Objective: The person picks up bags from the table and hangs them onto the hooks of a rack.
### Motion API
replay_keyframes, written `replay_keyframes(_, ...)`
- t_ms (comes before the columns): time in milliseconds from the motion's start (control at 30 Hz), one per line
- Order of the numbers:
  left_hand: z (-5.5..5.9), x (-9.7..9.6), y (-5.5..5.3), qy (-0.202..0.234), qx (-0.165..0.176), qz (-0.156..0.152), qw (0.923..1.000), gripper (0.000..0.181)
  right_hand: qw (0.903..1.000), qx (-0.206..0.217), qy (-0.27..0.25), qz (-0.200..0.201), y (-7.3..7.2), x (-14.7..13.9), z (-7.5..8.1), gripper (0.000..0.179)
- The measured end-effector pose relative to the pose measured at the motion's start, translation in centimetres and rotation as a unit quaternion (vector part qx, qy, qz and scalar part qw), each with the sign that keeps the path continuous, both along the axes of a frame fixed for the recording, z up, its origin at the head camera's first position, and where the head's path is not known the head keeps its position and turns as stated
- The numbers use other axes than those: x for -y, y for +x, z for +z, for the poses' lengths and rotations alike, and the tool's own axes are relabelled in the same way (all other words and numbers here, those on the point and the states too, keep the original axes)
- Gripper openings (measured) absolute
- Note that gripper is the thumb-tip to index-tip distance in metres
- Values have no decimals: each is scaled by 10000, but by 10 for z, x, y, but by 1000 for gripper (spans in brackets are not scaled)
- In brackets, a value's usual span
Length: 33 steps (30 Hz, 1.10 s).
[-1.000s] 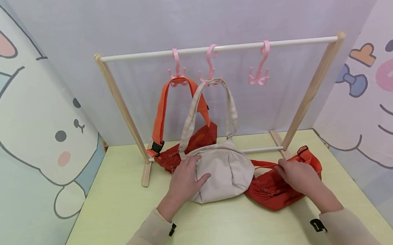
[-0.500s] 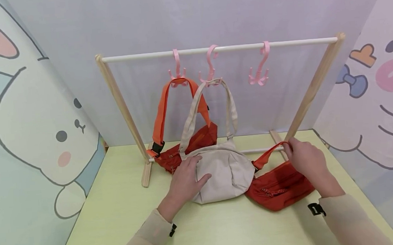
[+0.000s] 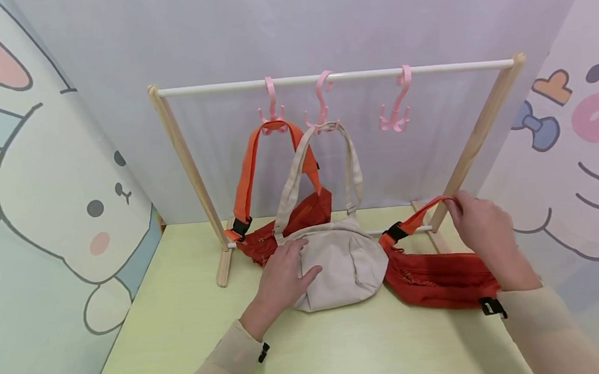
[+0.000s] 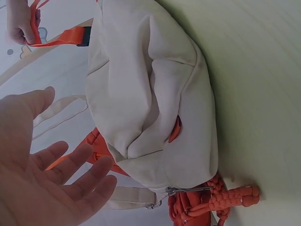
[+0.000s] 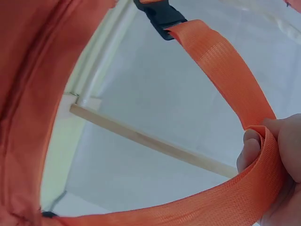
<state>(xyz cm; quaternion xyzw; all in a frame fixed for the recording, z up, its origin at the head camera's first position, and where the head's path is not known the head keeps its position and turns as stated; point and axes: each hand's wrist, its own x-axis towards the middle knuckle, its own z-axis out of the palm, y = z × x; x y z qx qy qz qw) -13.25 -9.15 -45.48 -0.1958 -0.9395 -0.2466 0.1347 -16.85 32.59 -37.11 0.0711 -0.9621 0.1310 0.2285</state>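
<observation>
My right hand (image 3: 485, 231) grips the orange strap (image 3: 422, 215) of a red waist bag (image 3: 438, 276) at the right, pulling it up into a loop. Up close in the right wrist view, thumb and fingers close round the strap (image 5: 221, 61), below its black buckle (image 5: 164, 19). My left hand (image 3: 280, 276) lies over the left side of a cream shoulder bag (image 3: 340, 266); the left wrist view shows its fingers loosely spread. That bag's strap loops over the middle pink hook (image 3: 321, 100). Behind it, another red waist bag (image 3: 312, 209) hangs from the left pink hook (image 3: 272, 104).
A rack with a white top bar (image 3: 207, 89) and wooden legs (image 3: 183, 155) stands on the pale yellow table (image 3: 184, 337). From its right part hangs a pink hook (image 3: 396, 109) bearing nothing. Cartoon-printed walls flank the table.
My right hand has moved up and right, raising the orange strap. The right red bag has shifted right and its buckle now shows. The left hand stays in place.
</observation>
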Motion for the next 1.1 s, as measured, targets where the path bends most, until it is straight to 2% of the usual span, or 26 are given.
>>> replay_keyframes(133, 3, -1, 0, 25, -25, -8, 10000, 67, 10000, -64, 8, 26, 3, -2, 18, 20)
replay_keyframes(433, 10, -4, -1, 97, -107, -34, 9999, 65, 9987, -515, 0, -36, 13, -2, 56, 20)
replay_keyframes(533, 10, -4, -1, 144, -175, -78, 9997, 63, 9963, -856, 23, -35, 16, -1, 64, 18)
replay_keyframes(700, 13, -7, -2, 304, -310, -187, 9989, 63, 9853, -1691, 161, 172, 20, 0, 71, 15)
replay_keyframes(900, 18, -11, -2, 422, -342, -276, 9981, 62, 9681, -2439, 374, 441, 21, 3, 80, 20)
replay_keyframes(1100, 32, -18, -3, 572, -386, -356, 9970, 61, 9555, -2856, 411, 606, 23, 13, 95, 22)
